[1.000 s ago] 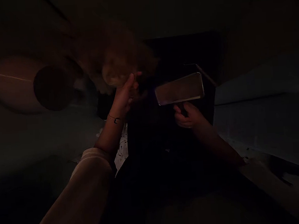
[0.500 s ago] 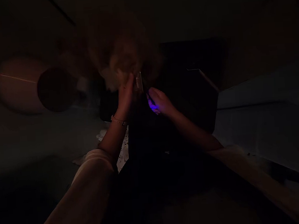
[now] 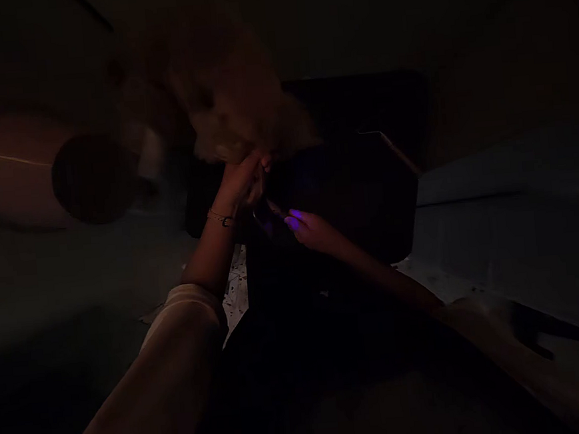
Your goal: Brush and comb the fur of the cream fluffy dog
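The picture is very dark. A light-coloured fluffy, furry mass (image 3: 256, 116), its kind unclear, is just beyond my left hand (image 3: 241, 180). That hand is closed at its lower edge, the fingers bunched; what they grip is hard to make out. My right hand (image 3: 313, 228) is a little lower and to the right, fingers pinched around a slim dark tool (image 3: 275, 208) that points toward my left hand. Violet light glows on the right fingertips. Below both hands lies a dark flat surface (image 3: 358, 191).
A large pale round shape (image 3: 12, 168) and a dark round object (image 3: 91, 179) are at the left. A thin bright edge (image 3: 399, 151) shows at the right. Speckled floor (image 3: 236, 291) is visible under the left forearm.
My left hand has moved slightly down and left, and the shiny flat piece beside it no longer shows clearly. My right hand has lowered, with the slim tool now visible. The furry mass has shifted.
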The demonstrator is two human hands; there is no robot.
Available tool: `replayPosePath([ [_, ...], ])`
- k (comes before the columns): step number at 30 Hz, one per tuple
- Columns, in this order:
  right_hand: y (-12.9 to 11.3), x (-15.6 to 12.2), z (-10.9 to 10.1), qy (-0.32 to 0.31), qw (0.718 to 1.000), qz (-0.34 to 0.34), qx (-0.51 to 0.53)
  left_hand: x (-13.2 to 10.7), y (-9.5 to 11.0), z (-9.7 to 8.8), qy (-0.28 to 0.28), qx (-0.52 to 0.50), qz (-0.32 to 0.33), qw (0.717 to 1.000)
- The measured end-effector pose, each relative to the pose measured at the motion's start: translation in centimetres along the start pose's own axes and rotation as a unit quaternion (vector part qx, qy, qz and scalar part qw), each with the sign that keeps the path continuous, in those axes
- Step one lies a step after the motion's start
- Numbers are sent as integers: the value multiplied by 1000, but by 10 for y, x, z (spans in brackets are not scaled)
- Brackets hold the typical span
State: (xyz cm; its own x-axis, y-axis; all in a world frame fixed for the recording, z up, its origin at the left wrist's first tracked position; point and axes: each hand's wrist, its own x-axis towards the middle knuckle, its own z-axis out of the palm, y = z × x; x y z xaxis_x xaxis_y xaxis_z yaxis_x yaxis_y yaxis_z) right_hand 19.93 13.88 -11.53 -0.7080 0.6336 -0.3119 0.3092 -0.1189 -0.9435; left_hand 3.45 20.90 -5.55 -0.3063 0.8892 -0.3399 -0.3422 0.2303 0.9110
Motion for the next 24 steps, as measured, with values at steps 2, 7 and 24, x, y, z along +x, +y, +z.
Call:
replayPosePath([
  [2,13,-15,15,-116,992,19,-34,5,8,1,-35,-36,29,998],
  [7,38,-47,25,-171,983,57,-27,9,19,-4,-74,-99,-33,992],
  [24,57,-46,-68,216,967,115,-66,-95,12,-55,-161,468,78,865],
])
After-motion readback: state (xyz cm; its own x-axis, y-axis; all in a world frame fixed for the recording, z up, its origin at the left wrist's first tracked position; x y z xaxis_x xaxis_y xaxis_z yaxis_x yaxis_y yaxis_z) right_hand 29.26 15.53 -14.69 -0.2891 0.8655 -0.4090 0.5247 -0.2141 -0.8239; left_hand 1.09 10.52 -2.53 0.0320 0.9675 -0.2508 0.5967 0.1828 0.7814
